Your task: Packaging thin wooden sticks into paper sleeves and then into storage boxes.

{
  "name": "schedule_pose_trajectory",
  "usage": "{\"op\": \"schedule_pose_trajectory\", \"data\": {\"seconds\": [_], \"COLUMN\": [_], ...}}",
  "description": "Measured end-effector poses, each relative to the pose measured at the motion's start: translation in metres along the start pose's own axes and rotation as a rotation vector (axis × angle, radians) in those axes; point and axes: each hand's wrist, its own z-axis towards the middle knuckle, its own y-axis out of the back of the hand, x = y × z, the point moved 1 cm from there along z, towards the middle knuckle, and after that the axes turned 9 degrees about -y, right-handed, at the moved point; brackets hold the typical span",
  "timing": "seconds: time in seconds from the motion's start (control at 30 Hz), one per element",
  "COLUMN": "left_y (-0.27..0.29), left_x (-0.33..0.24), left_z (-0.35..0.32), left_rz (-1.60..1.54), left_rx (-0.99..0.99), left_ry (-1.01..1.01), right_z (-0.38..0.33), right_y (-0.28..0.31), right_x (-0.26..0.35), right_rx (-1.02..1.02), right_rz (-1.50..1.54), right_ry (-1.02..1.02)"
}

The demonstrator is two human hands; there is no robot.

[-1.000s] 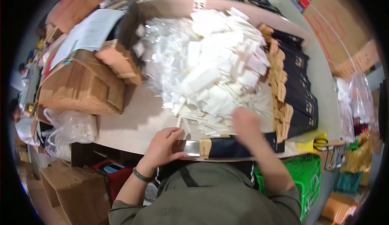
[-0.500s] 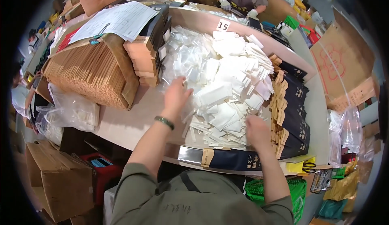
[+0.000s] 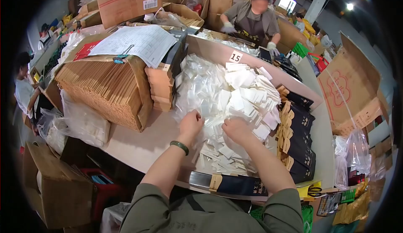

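Well inside table edge (image 3: 138, 161), hands (image 3: 191, 123) (image 3: 236, 130) apart

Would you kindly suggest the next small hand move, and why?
Perhaps draw one piece from the pile of white packets with the right hand: it and the left hand are both at the pile, while the dark pouch lies along the near edge of the table.

The left hand (image 3: 191, 124) and right hand (image 3: 237, 130) obscure their grasp.
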Motion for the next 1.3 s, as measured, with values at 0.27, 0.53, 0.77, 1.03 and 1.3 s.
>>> {"op": "schedule_pose_trajectory", "data": {"seconds": [0.27, 0.53, 0.77, 1.03, 1.3], "left_y": [0.016, 0.016, 0.088, 0.046, 0.216], "left_x": [0.007, 0.012, 0.007, 0.001, 0.006], "left_z": [-0.012, -0.013, -0.087, -0.198, -0.086], "left_rz": [-0.184, -0.009, 0.195, 0.274, 0.533], "left_rx": [-0.116, -0.179, -0.05, 0.34, -0.665], "left_ry": [-0.124, -0.105, -0.428, -0.595, -0.685], "right_z": [-0.022, -0.013, -0.02, 0.014, -0.029], "right_y": [0.022, 0.001, 0.023, 0.004, 0.062], "right_x": [0.005, 0.018, 0.002, 0.008, 0.091], "right_rx": [-0.113, 0.118, -0.19, 0.02, -0.026], "right_rz": [0.181, 0.044, 0.202, 0.117, 1.072], "right_ry": [-0.122, -0.182, -0.13, -0.177, -0.685]}}
